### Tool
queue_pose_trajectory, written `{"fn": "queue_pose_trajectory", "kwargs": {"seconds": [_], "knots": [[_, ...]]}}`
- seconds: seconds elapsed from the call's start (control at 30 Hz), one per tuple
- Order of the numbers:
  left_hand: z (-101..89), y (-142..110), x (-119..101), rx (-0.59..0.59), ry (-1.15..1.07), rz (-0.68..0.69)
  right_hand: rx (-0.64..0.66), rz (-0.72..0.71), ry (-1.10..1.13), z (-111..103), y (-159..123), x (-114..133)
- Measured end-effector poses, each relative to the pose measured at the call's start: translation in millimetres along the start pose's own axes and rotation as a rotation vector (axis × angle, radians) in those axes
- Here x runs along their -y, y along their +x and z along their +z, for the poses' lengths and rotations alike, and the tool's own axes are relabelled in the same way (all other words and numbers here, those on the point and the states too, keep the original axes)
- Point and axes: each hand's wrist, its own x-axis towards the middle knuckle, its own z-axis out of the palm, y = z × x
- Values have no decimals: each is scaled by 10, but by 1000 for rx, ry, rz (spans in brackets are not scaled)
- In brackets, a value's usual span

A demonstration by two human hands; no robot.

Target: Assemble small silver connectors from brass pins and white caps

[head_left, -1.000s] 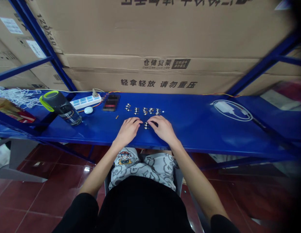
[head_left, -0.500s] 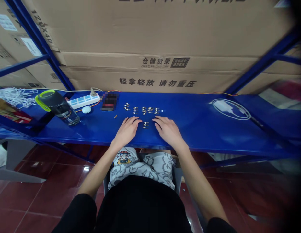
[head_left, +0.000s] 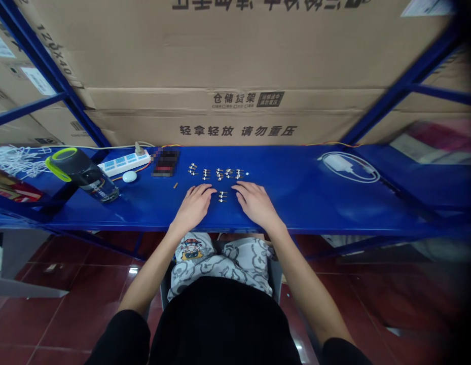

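Observation:
My left hand (head_left: 193,207) and my right hand (head_left: 255,201) lie flat on the blue steel shelf (head_left: 296,203), holding nothing. Between their fingertips sit a few small metal fasteners (head_left: 222,196) in a short column. Just beyond my fingers, several more fasteners (head_left: 216,174) stand in neat rows. A small brass piece (head_left: 175,185) lies left of my left hand. The fasteners are too small to make out in detail.
A dark pixelated object (head_left: 166,163), a white power strip (head_left: 124,163), a round white item (head_left: 129,176) and a green-topped bottle (head_left: 83,176) stand at left. A coiled white cable (head_left: 347,167) lies at right. Cardboard boxes (head_left: 235,116) fill the back.
The view has drifted, shifting the scene slightly left. My right hand has drawn a little away from the short column of fasteners since the oldest frame. Nothing has been picked up.

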Motion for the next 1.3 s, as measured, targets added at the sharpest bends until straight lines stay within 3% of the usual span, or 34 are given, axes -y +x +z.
{"fn": "queue_pose_trajectory", "kwargs": {"seconds": [0.3, 1.3], "knots": [[-49, -4, -56, 42, 66, -55, 0, -4, -6, 7, -7, -10], [-44, -9, -27, 106, 97, -21, 13, 10, -20, 19, -14, -2]]}}
